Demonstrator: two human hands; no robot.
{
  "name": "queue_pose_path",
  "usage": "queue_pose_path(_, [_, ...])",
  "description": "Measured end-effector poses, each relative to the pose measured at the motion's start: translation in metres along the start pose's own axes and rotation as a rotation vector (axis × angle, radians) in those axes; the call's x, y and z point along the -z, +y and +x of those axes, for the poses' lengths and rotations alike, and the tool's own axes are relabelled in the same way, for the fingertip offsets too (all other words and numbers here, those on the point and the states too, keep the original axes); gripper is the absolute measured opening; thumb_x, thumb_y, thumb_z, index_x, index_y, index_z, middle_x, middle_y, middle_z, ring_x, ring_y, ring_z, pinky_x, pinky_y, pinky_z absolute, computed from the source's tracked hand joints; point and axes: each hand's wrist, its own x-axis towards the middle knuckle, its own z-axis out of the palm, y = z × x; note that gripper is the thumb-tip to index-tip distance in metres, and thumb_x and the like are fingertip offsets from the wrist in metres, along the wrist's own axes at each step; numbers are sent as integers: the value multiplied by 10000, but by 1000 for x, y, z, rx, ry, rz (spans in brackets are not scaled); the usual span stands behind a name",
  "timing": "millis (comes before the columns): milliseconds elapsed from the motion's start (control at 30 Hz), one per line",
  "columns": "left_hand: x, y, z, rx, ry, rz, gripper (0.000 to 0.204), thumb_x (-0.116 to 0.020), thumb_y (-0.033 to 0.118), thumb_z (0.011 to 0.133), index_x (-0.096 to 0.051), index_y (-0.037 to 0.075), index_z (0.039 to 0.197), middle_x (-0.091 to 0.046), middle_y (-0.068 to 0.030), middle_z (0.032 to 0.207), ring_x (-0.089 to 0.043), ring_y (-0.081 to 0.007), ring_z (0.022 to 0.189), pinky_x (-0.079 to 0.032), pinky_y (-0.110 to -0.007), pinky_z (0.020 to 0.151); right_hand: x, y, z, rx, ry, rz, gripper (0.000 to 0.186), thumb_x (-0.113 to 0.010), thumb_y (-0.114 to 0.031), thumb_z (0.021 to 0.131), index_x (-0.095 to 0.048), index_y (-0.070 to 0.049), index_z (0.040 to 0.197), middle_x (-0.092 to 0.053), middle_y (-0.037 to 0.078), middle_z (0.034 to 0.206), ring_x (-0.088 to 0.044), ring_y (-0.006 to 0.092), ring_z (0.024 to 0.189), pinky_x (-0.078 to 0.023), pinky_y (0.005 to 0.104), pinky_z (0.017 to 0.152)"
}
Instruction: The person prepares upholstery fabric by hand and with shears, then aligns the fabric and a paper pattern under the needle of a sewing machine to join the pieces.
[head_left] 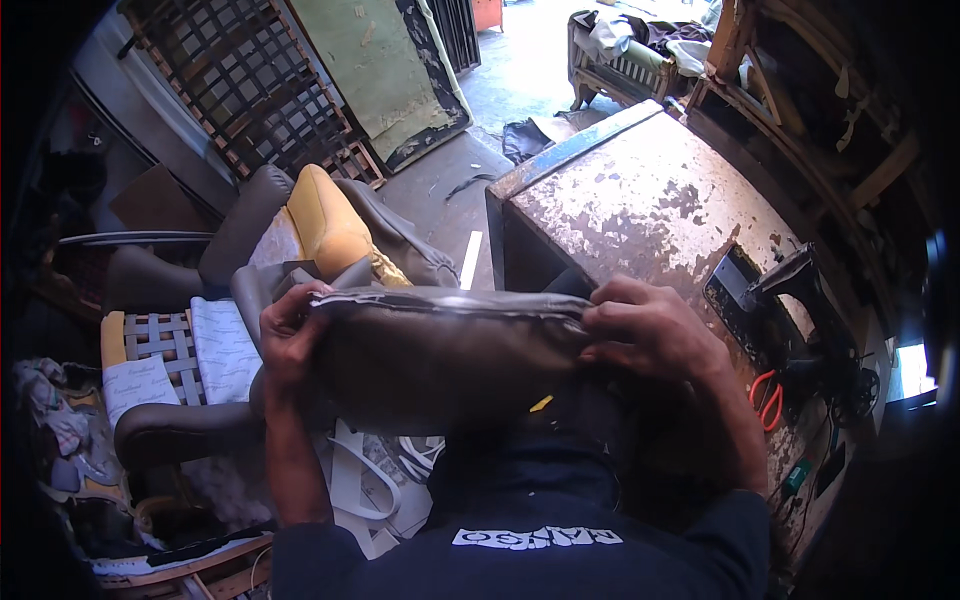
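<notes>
A dark brown upholstery cover [440,365], leather-like, is stretched between my two hands in front of my body. Along its top runs a folded edge with a pale raw strip showing. My left hand [292,335] pinches the left end of that edge. At the other end, my right hand [650,325] grips the corner, its fingers curled around the material. The lower part of the cover hangs down over my dark shirt.
To the right stands a worn table [620,190] with peeling paint, carrying a black sewing machine [800,300] and orange-handled scissors [766,401]. At left is a partly upholstered armchair frame [170,345] with webbing; yellow foam [328,225] lies behind it. White strips [365,480] lie below.
</notes>
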Motion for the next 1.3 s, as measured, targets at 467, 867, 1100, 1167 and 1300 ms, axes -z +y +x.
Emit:
queue_pose_path(467, [-28, -55, 15, 66, -89, -184, 210, -696, -9, 975, -721, -21, 1184, -760, -54, 1110, -687, -124, 1076, -515, -281, 1005, 4, 10, -28, 65, 35, -12, 285, -773, -279, 953, -594, -59, 975, -625, 142, 1117, -689, 360, 871, -549, 449, 741])
queue_pose_path(867, [-45, -71, 15, 88, -76, -249, 257, -714, 6, 954, -709, -10, 1210, -742, -48, 1144, -663, -121, 1095, -501, -291, 1011, 22, -1, -21, 46, 22, -229, 291, -807, -236, 905, -588, -51, 957, -602, 115, 1133, -690, 357, 932, -557, 457, 706])
queue_pose_path(1100, [-37, -92, 3, 101, 32, -259, 283, -718, -5, 927, -706, -11, 1210, -738, -41, 1121, -670, -126, 1066, -495, -278, 991, -25, 19, -33, -250, 459, 704, 745, -901, -97, 831, -443, -75, 1417, -469, 171, 1537, -552, 339, 1384, -484, 470, 1150])
queue_pose_path(1167, [-28, -97, -2, 78, 70, -242, 274, -742, 23, 936, -713, -9, 1207, -733, -29, 1109, -664, -117, 1038, -487, -264, 969, -57, 18, -27, -269, 477, 722, 895, -894, -224, 868, -377, -50, 1577, -487, 192, 1554, -523, 318, 1416, -442, 455, 1173])
queue_pose_path(1300, [-40, -91, 0, 66, 82, -246, 246, -743, 48, 935, -716, -9, 1173, -723, -19, 1081, -652, -112, 1016, -481, -265, 959, -85, 36, -17, -367, 527, 834, 616, -836, -253, 937, -597, 6, 1442, -706, 136, 1312, -655, 170, 1201, -515, 332, 1049])
